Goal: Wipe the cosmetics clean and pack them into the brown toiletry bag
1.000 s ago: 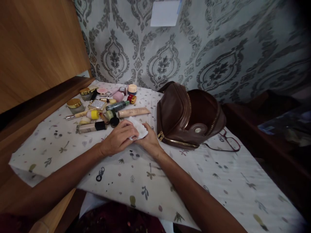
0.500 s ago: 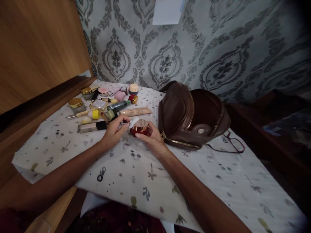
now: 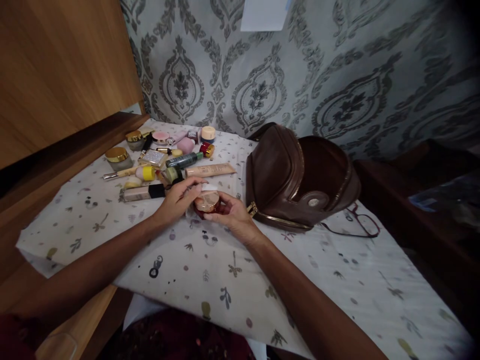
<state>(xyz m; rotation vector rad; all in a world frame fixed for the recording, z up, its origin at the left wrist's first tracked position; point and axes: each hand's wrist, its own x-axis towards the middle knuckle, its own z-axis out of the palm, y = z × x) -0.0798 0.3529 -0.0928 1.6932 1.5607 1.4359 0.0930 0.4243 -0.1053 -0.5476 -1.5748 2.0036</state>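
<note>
My right hand (image 3: 235, 216) is closed around a dark red cosmetic jar (image 3: 207, 201) with a shiny rose-gold lid, held just above the cloth. My left hand (image 3: 176, 199) pinches a white wipe (image 3: 210, 187) against the far left side of the lid. Part of the wipe is hidden under the left fingers. Beyond the left hand lie a beige squeeze tube (image 3: 210, 170), a foundation bottle with a black cap (image 3: 139, 193) and a dark green tube (image 3: 183, 160).
A brown leather bag (image 3: 275, 177) lies with its zip undone, right of my hands, with eyeglasses (image 3: 365, 226) beside it. Gold-lidded jars (image 3: 117, 155), a makeup brush (image 3: 118, 174) and a pink sponge (image 3: 186, 145) lie at the back left. A wooden panel (image 3: 67, 65) borders the left.
The jar and right hand have shifted slightly left and tilted the lid more toward me. The left hand has slid the wipe along the jar's far edge.
</note>
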